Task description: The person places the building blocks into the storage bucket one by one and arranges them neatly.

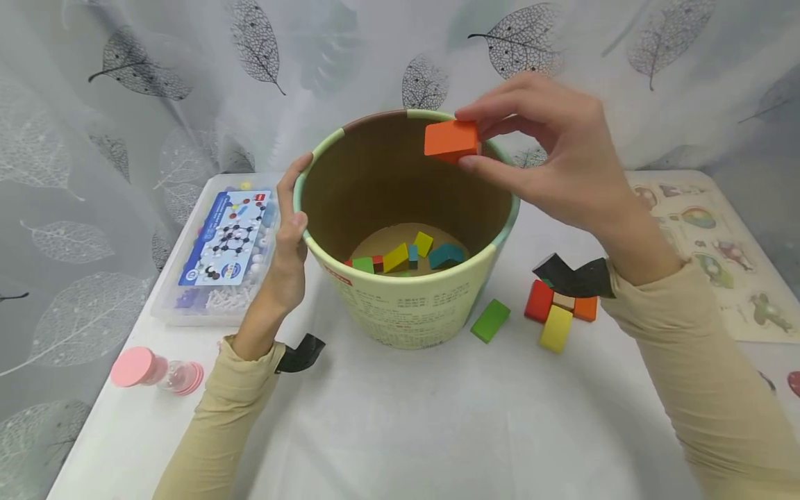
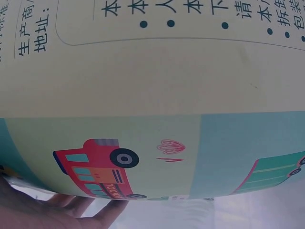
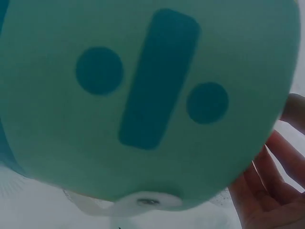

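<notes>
A tall pale-green bucket (image 1: 406, 305) with printed text stands upright on the table, several coloured wooden blocks (image 1: 395, 257) lying at its bottom. My left hand (image 1: 289, 257) holds its left side at the rim; in the left wrist view, fingers (image 2: 102, 217) lie along the printed wall. My right hand (image 1: 556, 149) pinches an orange block (image 1: 451, 140) between thumb and fingers, over the bucket's far right rim. In the right wrist view, my right hand (image 3: 271, 186) shows beside the teal wall (image 3: 57, 119); the orange block is hidden there.
Right of the bucket lie a green block (image 1: 490, 321) and a small group of blocks including a yellow one (image 1: 555, 329). A clear case of beads (image 1: 212, 305) sits left. Nearby are a pink-capped hourglass (image 1: 156, 371) and a picture board (image 1: 744, 278). A leaf-patterned curtain (image 1: 375, 42) hangs behind.
</notes>
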`<move>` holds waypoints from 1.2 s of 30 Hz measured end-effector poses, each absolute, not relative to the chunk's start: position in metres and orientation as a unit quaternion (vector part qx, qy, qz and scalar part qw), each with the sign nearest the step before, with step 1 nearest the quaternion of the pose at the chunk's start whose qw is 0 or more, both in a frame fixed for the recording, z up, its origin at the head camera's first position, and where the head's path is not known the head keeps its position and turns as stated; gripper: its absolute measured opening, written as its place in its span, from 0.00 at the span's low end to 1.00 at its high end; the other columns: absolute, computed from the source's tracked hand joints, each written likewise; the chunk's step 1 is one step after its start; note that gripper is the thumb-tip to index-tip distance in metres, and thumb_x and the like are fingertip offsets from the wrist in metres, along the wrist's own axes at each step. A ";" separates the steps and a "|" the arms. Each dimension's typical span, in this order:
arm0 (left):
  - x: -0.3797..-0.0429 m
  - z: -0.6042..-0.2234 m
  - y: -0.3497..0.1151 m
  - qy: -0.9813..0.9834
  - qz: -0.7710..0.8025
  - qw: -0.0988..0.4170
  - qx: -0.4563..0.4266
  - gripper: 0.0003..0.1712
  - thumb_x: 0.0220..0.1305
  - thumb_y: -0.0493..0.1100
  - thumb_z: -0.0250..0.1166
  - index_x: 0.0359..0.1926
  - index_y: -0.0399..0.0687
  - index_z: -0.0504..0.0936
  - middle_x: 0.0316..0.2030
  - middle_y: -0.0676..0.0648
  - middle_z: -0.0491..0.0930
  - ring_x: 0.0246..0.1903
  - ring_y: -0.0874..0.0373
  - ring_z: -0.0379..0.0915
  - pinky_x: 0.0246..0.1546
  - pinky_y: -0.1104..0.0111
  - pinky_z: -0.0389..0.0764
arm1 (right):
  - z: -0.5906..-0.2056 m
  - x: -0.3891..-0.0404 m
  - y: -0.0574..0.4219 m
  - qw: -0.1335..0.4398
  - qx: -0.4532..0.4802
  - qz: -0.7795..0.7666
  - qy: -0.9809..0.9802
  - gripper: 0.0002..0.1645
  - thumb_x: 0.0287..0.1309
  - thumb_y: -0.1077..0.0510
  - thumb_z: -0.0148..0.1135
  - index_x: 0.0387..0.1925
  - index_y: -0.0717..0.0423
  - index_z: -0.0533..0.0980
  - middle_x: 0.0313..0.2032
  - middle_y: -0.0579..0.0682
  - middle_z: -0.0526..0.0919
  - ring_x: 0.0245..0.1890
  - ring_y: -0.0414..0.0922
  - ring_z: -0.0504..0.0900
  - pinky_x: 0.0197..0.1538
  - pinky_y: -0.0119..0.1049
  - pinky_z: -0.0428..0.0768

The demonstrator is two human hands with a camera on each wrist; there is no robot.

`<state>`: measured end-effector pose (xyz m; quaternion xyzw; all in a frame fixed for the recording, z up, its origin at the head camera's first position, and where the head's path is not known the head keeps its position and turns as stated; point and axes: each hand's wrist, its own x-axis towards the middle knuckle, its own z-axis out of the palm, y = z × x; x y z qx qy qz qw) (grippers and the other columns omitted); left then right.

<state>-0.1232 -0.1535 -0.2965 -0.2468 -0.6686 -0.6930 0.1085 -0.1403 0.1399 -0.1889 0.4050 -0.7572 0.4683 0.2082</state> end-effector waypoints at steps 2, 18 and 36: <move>-0.123 -0.296 -0.154 -0.671 -0.691 0.110 -0.246 0.46 0.61 0.68 0.48 0.75 0.59 0.48 0.73 0.45 0.54 0.70 0.41 0.51 0.68 0.42 0.48 | -0.191 -0.141 0.138 0.203 0.403 0.471 -0.758 0.25 0.41 0.77 0.71 0.46 0.68 0.81 0.41 0.47 0.82 0.42 0.44 0.81 0.53 0.31 0.80; -0.122 -0.295 -0.153 -0.665 -0.695 0.108 -0.252 0.45 0.61 0.67 0.48 0.75 0.57 0.48 0.72 0.44 0.55 0.70 0.41 0.51 0.68 0.43 0.50 | -0.197 -0.134 0.146 0.152 0.417 0.445 -0.777 0.24 0.40 0.78 0.71 0.44 0.68 0.81 0.42 0.53 0.84 0.43 0.43 0.81 0.56 0.31 0.78; -0.122 -0.292 -0.150 -0.660 -0.699 0.114 -0.250 0.46 0.61 0.68 0.50 0.74 0.56 0.50 0.71 0.42 0.57 0.69 0.40 0.53 0.67 0.50 0.56 | -0.272 -0.080 0.218 -0.019 0.455 0.380 -0.805 0.24 0.47 0.68 0.72 0.46 0.45 0.82 0.43 0.38 0.83 0.44 0.34 0.80 0.48 0.25 0.77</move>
